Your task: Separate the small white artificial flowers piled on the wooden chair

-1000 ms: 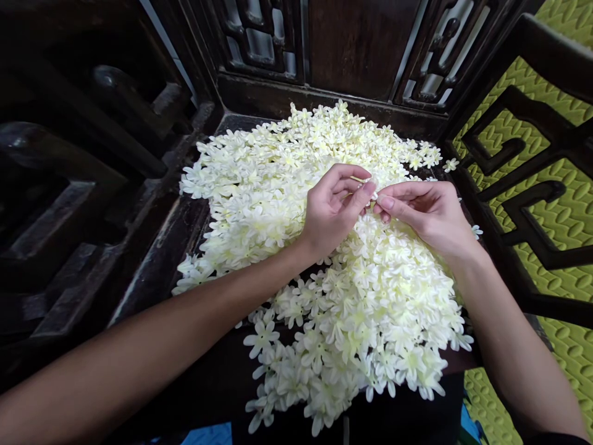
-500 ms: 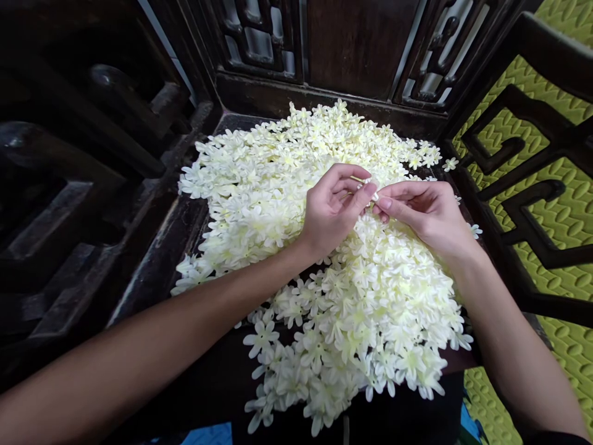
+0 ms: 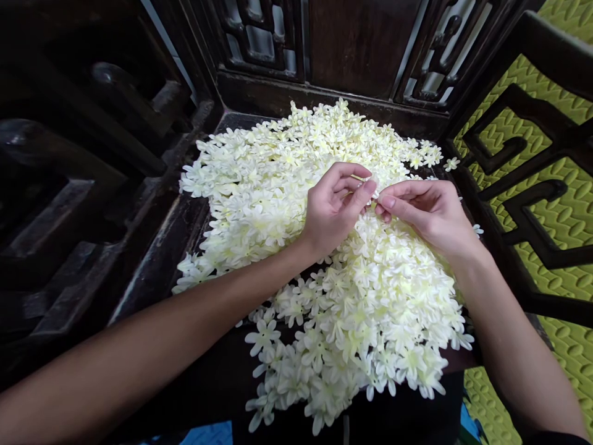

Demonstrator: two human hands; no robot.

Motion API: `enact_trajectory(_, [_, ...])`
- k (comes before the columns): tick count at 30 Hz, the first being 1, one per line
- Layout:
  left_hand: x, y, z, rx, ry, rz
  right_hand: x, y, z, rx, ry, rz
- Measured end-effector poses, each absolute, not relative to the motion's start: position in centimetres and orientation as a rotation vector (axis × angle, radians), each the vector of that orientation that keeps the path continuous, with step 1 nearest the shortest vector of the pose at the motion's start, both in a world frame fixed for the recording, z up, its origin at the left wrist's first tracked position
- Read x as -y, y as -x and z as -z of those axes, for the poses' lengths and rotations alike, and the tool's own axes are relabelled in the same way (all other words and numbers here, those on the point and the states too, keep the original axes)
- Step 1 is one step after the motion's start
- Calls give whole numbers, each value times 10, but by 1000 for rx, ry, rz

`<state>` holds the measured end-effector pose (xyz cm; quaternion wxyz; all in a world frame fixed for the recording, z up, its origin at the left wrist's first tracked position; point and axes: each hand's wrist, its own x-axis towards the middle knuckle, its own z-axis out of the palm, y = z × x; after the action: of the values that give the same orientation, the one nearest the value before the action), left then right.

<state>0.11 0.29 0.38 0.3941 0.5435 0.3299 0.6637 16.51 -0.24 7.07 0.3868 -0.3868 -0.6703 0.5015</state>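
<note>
A broad heap of white artificial flowers [image 3: 273, 210] with pale yellow centres spreads beneath both my hands. Above its middle, my left hand [image 3: 336, 201] pinches a small white flower [image 3: 373, 193] between thumb and fingers; only part of the flower shows. Just to the right, my right hand [image 3: 428, 210] has its thumb and forefinger pressed together close to that flower. Whatever lies between the right fingertips is too small to make out. The two sets of fingertips almost meet.
The heap lies on a dark wooden seat [image 3: 160, 247] with a carved backrest [image 3: 361, 49] behind it. An openwork armrest [image 3: 514, 179] rises at the right, with a green patterned mat [image 3: 569, 371] beyond. Dark carved wood stands at the left.
The white piece between my fingertips shows less than before, tucked closer to my left thumb. My right fingertips have shifted very slightly right. The flower heap looks the same.
</note>
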Motion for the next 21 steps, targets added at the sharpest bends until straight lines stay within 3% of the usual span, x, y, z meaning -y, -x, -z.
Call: enact_trajectory(21, [-2,-1,-5,-833,-1386,-1669,3,-165,-70,1727,987,-1258])
